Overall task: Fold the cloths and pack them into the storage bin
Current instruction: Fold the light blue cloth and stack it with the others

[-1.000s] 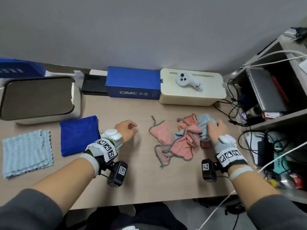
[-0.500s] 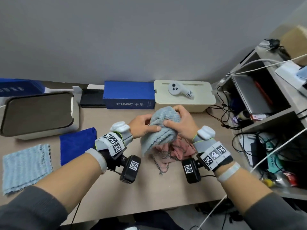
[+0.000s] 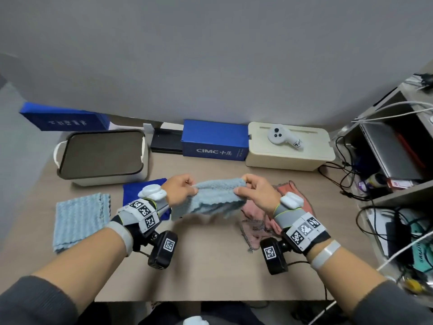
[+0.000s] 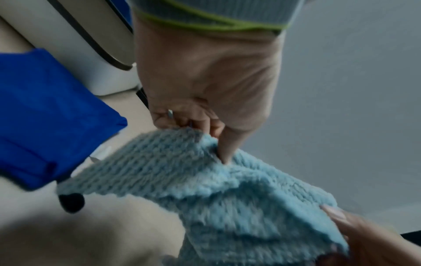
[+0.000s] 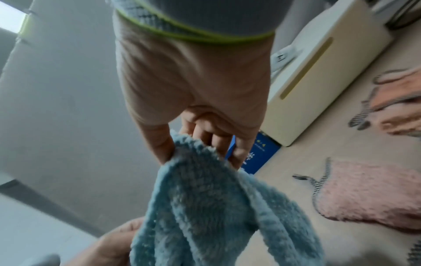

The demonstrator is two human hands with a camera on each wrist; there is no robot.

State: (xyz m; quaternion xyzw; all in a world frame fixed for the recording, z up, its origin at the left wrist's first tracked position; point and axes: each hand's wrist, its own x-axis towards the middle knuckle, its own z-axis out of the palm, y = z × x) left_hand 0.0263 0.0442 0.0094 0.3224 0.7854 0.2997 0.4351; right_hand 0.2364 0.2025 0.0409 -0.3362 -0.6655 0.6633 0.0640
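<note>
A fluffy light-blue cloth (image 3: 210, 198) hangs above the desk, stretched between both hands. My left hand (image 3: 181, 191) pinches its left top corner (image 4: 193, 133). My right hand (image 3: 253, 191) pinches the right top corner (image 5: 189, 145). Pink cloths (image 3: 260, 214) with striped edging lie crumpled on the desk under and right of my right hand. A folded dark-blue cloth (image 3: 140, 191) lies behind my left wrist, and a folded light-blue ribbed cloth (image 3: 79, 219) lies at the left. The white storage bin (image 3: 103, 158) with a dark inside stands at the back left.
Along the back wall stand a blue box (image 3: 214, 143), a cream box (image 3: 290, 148) with a white controller (image 3: 283, 139) on it, and a black item (image 3: 166, 143). A shelf unit (image 3: 396, 160) with cables and a laptop fills the right side.
My right hand lifted the light-blue cloth off the pink pile and my left hand joined it. Both hands have since pulled apart, spreading the bunched cloth wide in the air.
</note>
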